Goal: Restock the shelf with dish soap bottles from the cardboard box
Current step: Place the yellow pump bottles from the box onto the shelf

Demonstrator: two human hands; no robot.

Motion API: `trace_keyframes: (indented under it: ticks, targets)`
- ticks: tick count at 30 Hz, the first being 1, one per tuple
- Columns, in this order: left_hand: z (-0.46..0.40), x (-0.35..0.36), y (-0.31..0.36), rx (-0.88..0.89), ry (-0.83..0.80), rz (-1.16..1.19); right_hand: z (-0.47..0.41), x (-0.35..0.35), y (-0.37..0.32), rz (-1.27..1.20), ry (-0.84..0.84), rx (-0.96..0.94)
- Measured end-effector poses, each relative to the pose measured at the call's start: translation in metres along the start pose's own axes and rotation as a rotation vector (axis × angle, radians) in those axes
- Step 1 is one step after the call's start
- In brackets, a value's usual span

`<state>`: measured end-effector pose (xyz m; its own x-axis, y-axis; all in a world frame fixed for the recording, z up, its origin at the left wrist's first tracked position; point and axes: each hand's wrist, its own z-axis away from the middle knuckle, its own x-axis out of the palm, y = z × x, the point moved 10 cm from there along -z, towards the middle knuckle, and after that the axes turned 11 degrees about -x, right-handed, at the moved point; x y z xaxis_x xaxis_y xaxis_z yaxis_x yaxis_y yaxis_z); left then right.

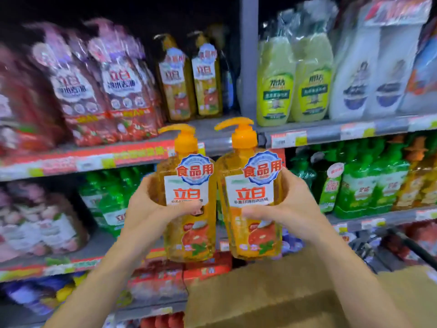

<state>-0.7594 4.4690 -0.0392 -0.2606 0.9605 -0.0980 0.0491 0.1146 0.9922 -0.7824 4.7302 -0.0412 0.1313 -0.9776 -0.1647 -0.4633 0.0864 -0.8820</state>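
Note:
My left hand (151, 209) grips an orange pump bottle of dish soap (189, 235) around its middle. My right hand (290, 207) grips a second, identical orange bottle (250, 230) beside it. Both bottles are upright, side by side, raised in front of the shelves. On the upper shelf (212, 133), two matching orange bottles (191, 79) stand at the back, with bare shelf in front of them. The cardboard box (295, 297) sits low at the bottom right, below my right forearm.
Red refill pouches (94, 91) fill the upper shelf to the left. A grey upright post (248, 55) divides the bays. Green bottles (293, 81) and white bottles (373, 67) stand to the right. Green bottles (369, 176) line the middle shelf.

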Motion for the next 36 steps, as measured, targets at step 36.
trace_keyframes:
  ticks: [36]
  targets:
    - [-0.181,-0.026,0.155,0.289,0.235,0.038,-0.242,0.027,-0.072,-0.004,0.241,-0.294]
